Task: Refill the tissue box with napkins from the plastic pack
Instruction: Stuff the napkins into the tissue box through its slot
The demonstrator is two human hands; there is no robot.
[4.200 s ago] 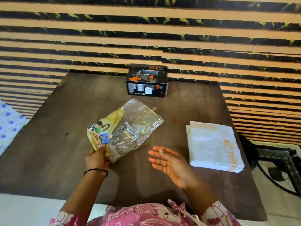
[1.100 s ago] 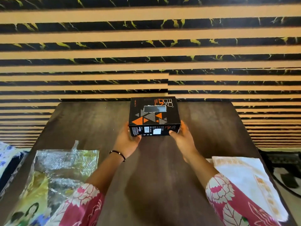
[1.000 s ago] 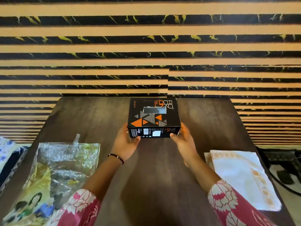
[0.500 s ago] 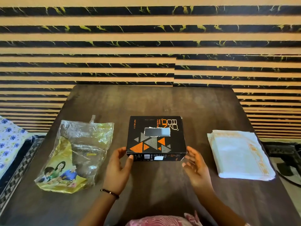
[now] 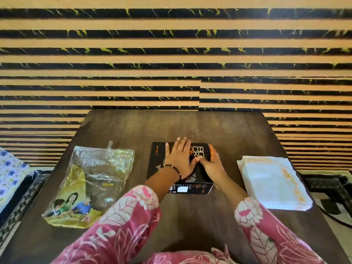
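Both hands are on the black cardboard tissue box with orange triangles [image 5: 161,168] at the middle of the dark wooden table [image 5: 238,128]: the left hand [image 5: 180,161] lies flat, fingers spread across its top, while the right hand [image 5: 210,165] cups its right edge, thumbs nearly meeting. Left of the box lies the crumpled clear-and-yellow plastic pack [image 5: 93,180], and right of the box sits the stack of white napkins with orange borders [image 5: 272,183], neither touching it.

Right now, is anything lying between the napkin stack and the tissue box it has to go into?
No object lies on the table between the napkin stack and tissue box. But the left hand lies flat over the box top, and the right hand holds its right edge.
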